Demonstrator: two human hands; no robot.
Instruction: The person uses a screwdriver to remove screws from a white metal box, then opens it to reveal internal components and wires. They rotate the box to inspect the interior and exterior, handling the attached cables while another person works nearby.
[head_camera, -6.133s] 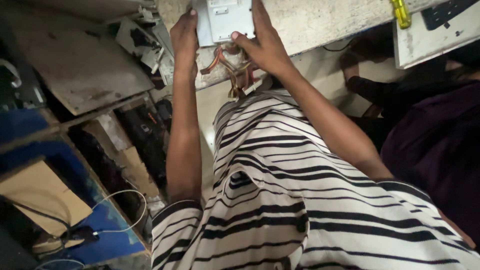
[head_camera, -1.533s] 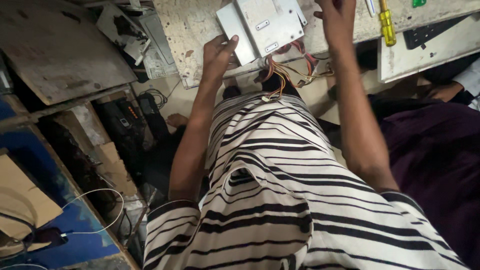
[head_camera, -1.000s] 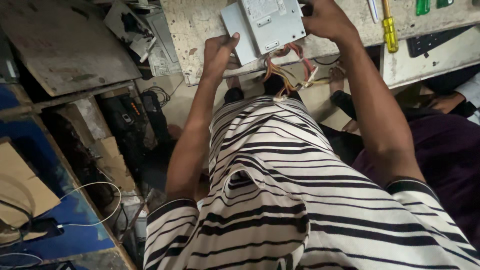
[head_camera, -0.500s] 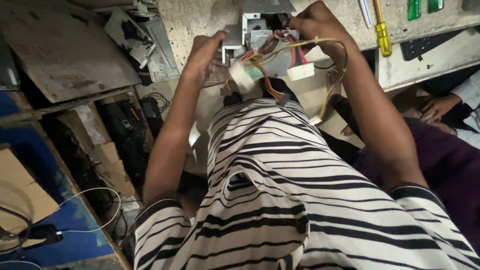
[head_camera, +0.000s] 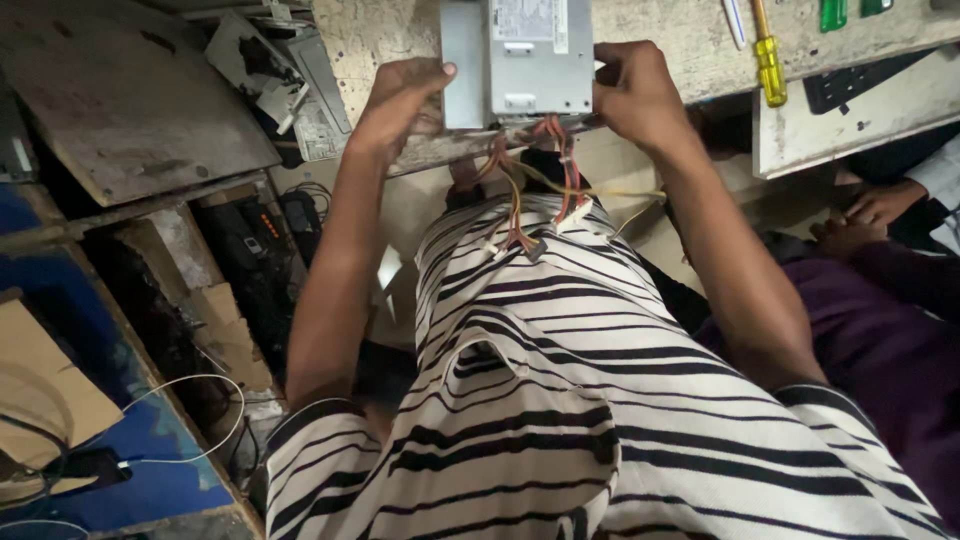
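Note:
A grey metal power supply box (head_camera: 520, 60) lies flat on the worn workbench (head_camera: 680, 45) near its front edge. My left hand (head_camera: 400, 100) grips the box's left side. My right hand (head_camera: 635, 90) grips its right side. A bundle of red, yellow and orange wires (head_camera: 540, 190) with white connectors hangs from the box's near face over the bench edge onto my striped shirt.
A yellow-handled screwdriver (head_camera: 768, 55) and green items (head_camera: 832, 14) lie on the bench to the right. A black keyboard (head_camera: 860, 80) sits by a white board. Scrap electronics (head_camera: 270, 70) pile at left. Another person's hands (head_camera: 880, 210) rest at right.
The box was lifted and tipped toward me with its open wired side up half a second ago. It now lies flat on the bench, squared between both hands, wires hanging down.

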